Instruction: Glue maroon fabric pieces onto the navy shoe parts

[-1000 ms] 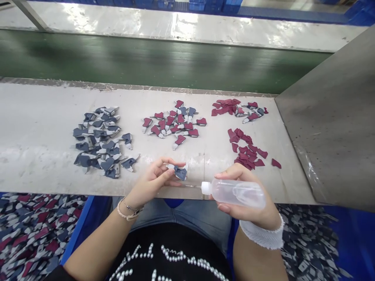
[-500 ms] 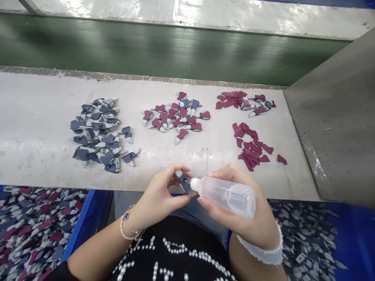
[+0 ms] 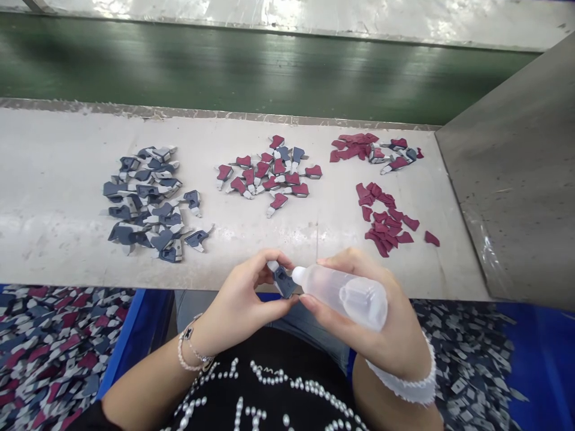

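Left hand point(image 3: 242, 299): fingers pinching a small blue-grey piece point(image 3: 283, 280) just over the near edge of the surface point(image 3: 54, 197). Right hand point(image 3: 372, 323): fingers wrapped round a clear squeeze bottle point(image 3: 344, 293), nozzle touching the piece. Blue-grey pile point(image 3: 148, 203) lies toward the left.

The scene is evenly and brightly lit from above, and no deep shadows are cast. Strong white glare is seen along the far metal ledge point(image 3: 314, 18) at the top edge, where detail is washed out. Soft sheen is spread across the green conveyor belt point(image 3: 251, 72), with darker patches at its left end. The pale worktable point(image 3: 58, 197) is rendered clearly, and the small piles on it are sharp. Faint shadows are thrown just beneath the hands. Straight edges are bowed by wide-angle distortion, most strongly near the corners. Slight softness is noticed at the bottom edge and in the blue bins point(image 3: 539, 371).
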`<state>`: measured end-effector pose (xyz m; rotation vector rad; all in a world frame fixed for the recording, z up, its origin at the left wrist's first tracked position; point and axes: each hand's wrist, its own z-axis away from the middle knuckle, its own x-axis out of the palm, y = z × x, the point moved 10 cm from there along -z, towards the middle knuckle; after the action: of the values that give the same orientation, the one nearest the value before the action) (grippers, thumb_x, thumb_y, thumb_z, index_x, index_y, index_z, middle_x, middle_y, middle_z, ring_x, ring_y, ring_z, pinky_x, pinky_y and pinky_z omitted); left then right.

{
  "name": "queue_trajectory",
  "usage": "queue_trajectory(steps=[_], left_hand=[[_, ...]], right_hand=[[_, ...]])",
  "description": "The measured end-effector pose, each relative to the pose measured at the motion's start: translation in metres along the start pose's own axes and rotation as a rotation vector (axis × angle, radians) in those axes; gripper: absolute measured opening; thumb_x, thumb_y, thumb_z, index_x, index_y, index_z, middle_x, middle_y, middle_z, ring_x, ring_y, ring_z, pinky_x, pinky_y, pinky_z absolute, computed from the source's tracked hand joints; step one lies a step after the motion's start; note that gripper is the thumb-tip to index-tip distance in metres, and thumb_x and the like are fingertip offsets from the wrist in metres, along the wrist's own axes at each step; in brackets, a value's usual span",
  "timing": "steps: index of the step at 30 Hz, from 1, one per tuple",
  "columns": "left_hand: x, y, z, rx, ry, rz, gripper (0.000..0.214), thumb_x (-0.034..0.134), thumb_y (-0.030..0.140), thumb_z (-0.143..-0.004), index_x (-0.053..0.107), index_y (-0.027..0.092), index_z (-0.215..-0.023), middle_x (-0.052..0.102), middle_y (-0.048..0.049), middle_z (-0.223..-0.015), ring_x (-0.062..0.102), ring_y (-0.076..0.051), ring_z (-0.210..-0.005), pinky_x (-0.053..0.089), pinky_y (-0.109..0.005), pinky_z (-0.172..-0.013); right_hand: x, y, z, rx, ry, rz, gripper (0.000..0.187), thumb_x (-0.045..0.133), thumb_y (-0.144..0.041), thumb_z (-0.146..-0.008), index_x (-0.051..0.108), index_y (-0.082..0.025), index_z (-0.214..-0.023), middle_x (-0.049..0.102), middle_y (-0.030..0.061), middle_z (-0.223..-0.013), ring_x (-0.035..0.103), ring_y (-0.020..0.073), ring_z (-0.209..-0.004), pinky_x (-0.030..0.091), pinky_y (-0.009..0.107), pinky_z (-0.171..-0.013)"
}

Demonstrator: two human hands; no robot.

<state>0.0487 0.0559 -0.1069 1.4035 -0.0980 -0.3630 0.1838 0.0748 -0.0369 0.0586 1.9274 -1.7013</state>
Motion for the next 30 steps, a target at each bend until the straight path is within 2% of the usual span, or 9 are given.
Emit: queue_trajectory(steps=[3,8,12,20,23,30], left_hand=[[-0.001,0.001,0.0,0.007,0.001,0.002,0.036,0.075,0.016,-0.081,0.057,0.026,-0.11,0.066,0.0014,-0.103,0.062,-0.01,-0.078,0.057,-0.025,-0.076],[-0.001,0.004,0.0,0.025,-0.006,0.009,0.035,0.077,0.018,-0.08,0.058,0.025,-0.109,0.067,-0.0008,-0.105,0.062,-0.012,-0.077,0.057,-0.028,-0.077],[-0.001,0.004,0.0,0.034,0.005,-0.023,0.034,0.076,0.019,-0.082,0.058,0.026,-0.109,0.067,0.0001,-0.104,0.06,-0.011,-0.073,0.056,-0.026,-0.072],[-0.004,0.004,0.001,0.044,0.01,-0.006,0.037,0.077,0.018,-0.082,0.057,0.028,-0.112,0.067,-0.0011,-0.109,0.066,-0.016,-0.089,0.057,-0.029,-0.078],[-0.005,0.003,0.001,0.042,0.013,-0.017,0.038,0.077,0.017,-0.082,0.057,0.028,-0.113,0.066,-0.0017,-0.11,0.066,-0.017,-0.09,0.057,-0.03,-0.08],[-0.002,0.01,0.0,0.071,-0.006,-0.026,0.036,0.077,0.019,-0.082,0.058,0.027,-0.112,0.067,-0.0023,-0.108,0.066,-0.016,-0.088,0.058,-0.03,-0.079]], right_hand=[[-0.002,-0.003,0.001,-0.009,0.018,0.014,0.019,0.074,-0.028,-0.086,0.058,-0.022,-0.093,0.061,-0.0058,-0.075,0.061,0.0106,-0.062,0.047,0.022,-0.054],[0.005,-0.009,0.002,-0.043,-0.044,0.0,0.02,0.075,-0.029,-0.085,0.059,-0.021,-0.093,0.06,-0.0062,-0.073,0.059,0.0088,-0.057,0.046,0.021,-0.051],[0.001,-0.006,0.002,-0.007,-0.005,0.003,0.02,0.074,-0.03,-0.087,0.058,-0.022,-0.094,0.061,-0.0061,-0.076,0.061,0.0093,-0.062,0.047,0.021,-0.054],[0.005,-0.015,0.002,-0.061,-0.062,-0.025,0.021,0.075,-0.025,-0.085,0.056,-0.023,-0.095,0.058,-0.008,-0.074,0.056,0.0065,-0.057,0.046,0.018,-0.052],[0.004,-0.014,0.002,-0.043,-0.07,-0.032,0.022,0.075,-0.022,-0.084,0.056,-0.023,-0.095,0.059,-0.0079,-0.074,0.057,0.0071,-0.057,0.046,0.019,-0.052],[0.001,-0.011,0.001,-0.034,-0.036,-0.014,0.022,0.075,-0.029,-0.085,0.056,-0.023,-0.094,0.06,-0.0056,-0.076,0.058,0.0101,-0.06,0.047,0.023,-0.053]])
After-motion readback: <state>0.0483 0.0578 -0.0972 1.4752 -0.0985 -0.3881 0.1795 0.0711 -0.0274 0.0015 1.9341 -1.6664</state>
